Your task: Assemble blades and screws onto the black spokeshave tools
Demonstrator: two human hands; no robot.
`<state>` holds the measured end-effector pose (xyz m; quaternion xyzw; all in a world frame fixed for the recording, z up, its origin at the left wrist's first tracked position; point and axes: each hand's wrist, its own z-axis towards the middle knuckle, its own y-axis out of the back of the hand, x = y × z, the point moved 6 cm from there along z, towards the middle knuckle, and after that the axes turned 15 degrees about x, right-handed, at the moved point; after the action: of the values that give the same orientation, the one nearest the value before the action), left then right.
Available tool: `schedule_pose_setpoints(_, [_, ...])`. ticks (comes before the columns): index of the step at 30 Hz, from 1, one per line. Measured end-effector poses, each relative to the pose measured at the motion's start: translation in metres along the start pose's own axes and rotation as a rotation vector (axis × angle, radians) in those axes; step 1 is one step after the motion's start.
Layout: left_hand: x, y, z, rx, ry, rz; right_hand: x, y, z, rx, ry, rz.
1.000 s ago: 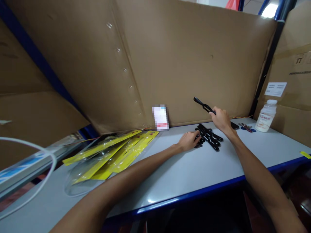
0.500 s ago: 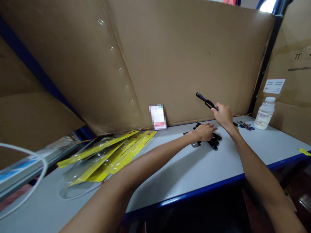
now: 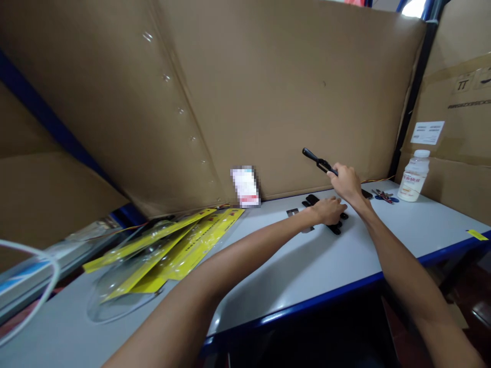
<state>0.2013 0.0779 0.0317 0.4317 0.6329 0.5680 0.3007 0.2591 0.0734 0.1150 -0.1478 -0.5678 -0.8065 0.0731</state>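
Raised above the table, my right hand (image 3: 347,183) is closed around a long black tool (image 3: 317,160) with a rounded end and an open slot along its frame. Its exact kind does not show. Lower down, my left hand (image 3: 328,210) reaches over a group of black elongated parts (image 3: 334,228) lying on the table, its fingers bent together among them. What those fingers hold, if anything, is hidden. A small dark metal piece (image 3: 292,212) lies by my left wrist, partly covered by the forearm.
Yellow-backed clear packages (image 3: 195,237) fan out on the left of the grey table (image 3: 276,286). A phone-like object (image 3: 245,186) leans against the cardboard wall (image 3: 268,92). At the right stand a white bottle (image 3: 413,176) and several small metal pieces (image 3: 384,197). A white cable (image 3: 53,286) loops at left.
The whole view has shifted slightly. My right hand still holds the black tool up, and my left hand stays at the black parts, having moved slightly to the right over them.
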Motion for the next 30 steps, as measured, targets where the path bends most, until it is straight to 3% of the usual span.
schedule_pose_setpoints(5, [0.028,-0.004,-0.056,-0.087,0.225,0.085,0.003,0.001,-0.002,-0.015,0.005,0.014])
schedule_pose_setpoints(9, [0.061,-0.031,-0.112,-0.048,0.421,0.06,0.005,0.001,-0.005,0.001,-0.013,0.025])
schedule_pose_setpoints(13, [0.07,-0.062,-0.143,-0.045,0.339,0.0,0.008,0.0,-0.007,0.011,0.001,0.018])
schedule_pose_setpoints(17, [0.066,-0.072,-0.15,-0.112,0.287,0.002,0.01,-0.005,-0.007,0.025,0.018,0.006])
schedule_pose_setpoints(22, [0.065,-0.064,-0.14,-0.186,0.33,-0.065,0.011,-0.009,-0.006,0.046,0.024,-0.005])
schedule_pose_setpoints(30, [0.083,-0.062,-0.112,-0.096,0.446,-0.15,0.008,-0.01,-0.004,0.029,0.045,-0.005])
